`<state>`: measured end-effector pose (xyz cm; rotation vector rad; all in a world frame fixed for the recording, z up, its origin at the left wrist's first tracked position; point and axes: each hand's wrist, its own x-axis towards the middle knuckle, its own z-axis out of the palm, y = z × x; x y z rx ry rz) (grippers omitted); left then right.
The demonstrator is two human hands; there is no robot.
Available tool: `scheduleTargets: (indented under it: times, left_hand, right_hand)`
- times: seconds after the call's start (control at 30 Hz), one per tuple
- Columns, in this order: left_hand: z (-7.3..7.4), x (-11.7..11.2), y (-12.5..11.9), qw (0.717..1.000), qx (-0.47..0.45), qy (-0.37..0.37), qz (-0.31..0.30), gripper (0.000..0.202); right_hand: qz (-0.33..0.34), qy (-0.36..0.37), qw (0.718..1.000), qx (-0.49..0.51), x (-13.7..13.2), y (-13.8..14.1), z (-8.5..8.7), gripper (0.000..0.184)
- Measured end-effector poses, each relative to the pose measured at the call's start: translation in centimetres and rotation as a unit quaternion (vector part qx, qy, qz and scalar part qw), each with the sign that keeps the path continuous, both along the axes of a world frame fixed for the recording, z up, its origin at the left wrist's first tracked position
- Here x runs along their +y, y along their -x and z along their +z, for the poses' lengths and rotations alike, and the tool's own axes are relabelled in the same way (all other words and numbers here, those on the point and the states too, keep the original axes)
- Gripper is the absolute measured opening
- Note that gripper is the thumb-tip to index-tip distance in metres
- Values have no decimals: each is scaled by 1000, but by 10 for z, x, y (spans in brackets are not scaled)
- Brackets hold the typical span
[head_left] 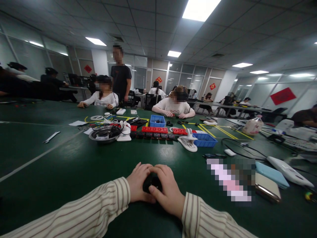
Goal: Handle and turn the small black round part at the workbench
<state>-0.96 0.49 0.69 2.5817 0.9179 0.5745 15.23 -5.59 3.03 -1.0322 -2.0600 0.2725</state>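
Note:
A small black rounded object (151, 182) with a glossy face lies between my two hands, low in the middle of the view; its kind is hard to make out. My left hand (140, 181) curls around its left side. From the right, my right hand (167, 188) wraps over it, the thumb across its near face and the fingers meeting my left fingertips on top. Most of the object is covered by my fingers. Both hands are at the green tabletop (119, 165).
Ahead lie a metal bowl (95, 140) of cables, white clip bases (189, 143), red power strips (158, 130) and blue bins (205, 140). A wrench (51, 137) is to the left. Phones (267, 188) and a power bank (289, 172) lie right. Co-workers sit across the table.

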Motion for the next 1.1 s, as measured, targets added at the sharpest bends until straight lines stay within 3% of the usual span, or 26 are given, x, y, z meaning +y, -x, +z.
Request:
scheduleTargets:
  times: [0.17,0.3,0.53,0.6,0.7,0.8,0.87,1.0,1.1]
  left_hand:
    - [2,-6,-1,998,10,-60,30,87]
    - [5,-9,-2,996,10,-78,34,71]
    - [4,-8,-4,999,17,-38,5,51]
    - [4,-4,-3,1000,18,-15,-12,46]
    - [4,1,-2,999,16,9,-49,41]
    - [3,3,-1,999,0,15,-47,53]
    - [2,2,0,999,-8,13,-36,67]
    - [2,-2,0,1000,-15,0,-12,83]
    - [4,-6,0,1000,-10,-24,13,80]
  right_hand:
    - [-101,7,995,6,5,0,-9,34]
    - [-123,36,992,-20,6,2,-10,29]
    - [-85,55,994,-49,6,5,-3,15]
    - [-51,36,997,-38,5,4,-2,11]
    - [28,-2,999,-30,2,4,1,21]
    - [80,-24,996,-35,-2,4,6,26]
    - [80,-29,996,-33,-3,3,8,27]
    - [12,-13,1000,-2,-2,2,5,26]
    - [-47,7,999,11,2,2,-2,26]
